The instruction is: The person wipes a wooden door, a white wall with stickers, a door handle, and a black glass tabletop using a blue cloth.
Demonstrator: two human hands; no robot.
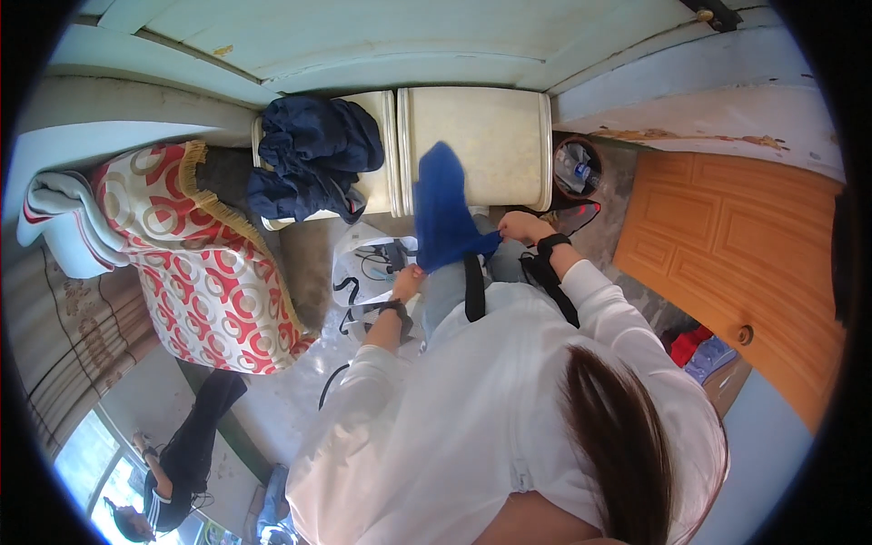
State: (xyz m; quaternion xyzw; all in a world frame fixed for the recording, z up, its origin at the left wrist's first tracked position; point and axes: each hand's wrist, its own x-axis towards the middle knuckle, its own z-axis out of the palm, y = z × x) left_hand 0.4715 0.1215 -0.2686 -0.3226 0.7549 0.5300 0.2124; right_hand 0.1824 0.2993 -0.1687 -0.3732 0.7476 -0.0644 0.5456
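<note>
A blue cloth (442, 204) is stretched out in front of me, held at its near corners. My left hand (408, 283) pinches its lower left corner, fingers closed. The right-hand corner is gripped by my right hand (527, 227), also closed. The cloth's far end rises to a point over the cream padded seats (477, 136). What the cloth is, a plain cloth or a garment, I cannot tell. A dark navy jacket (318, 150) lies crumpled on the left seat, apart from both hands.
At left stands a piece of furniture under a red-and-white patterned cover (209, 291). A white bag with cables (368, 263) lies on the floor near my left hand. Right of the seats is a bin (578, 168), then an orange wooden door (727, 245). Another person (186, 454) is at lower left.
</note>
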